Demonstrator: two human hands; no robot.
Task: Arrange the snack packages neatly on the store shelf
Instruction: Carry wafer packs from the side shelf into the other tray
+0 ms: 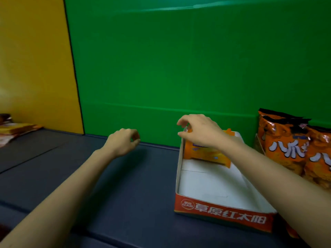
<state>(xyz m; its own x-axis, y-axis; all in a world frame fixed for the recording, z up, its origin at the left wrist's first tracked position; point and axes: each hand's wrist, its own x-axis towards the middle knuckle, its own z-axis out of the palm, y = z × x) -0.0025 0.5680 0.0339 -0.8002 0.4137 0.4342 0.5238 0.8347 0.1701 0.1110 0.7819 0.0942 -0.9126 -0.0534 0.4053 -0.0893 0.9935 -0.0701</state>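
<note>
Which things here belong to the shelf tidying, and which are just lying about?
In the job: orange snack packet, pinched by the right hand; red-fronted display box; orange chip bags; dark shelf.
Lying about: blurred packets far left; green back panel; idle left hand.

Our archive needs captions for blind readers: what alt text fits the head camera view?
A person's right hand grips the top of an orange snack packet standing at the back of an open red-and-white display box on a dark shelf. The left hand hovers over the shelf, fingers loosely curled, holding nothing. Orange snack bags stand right of the box.
</note>
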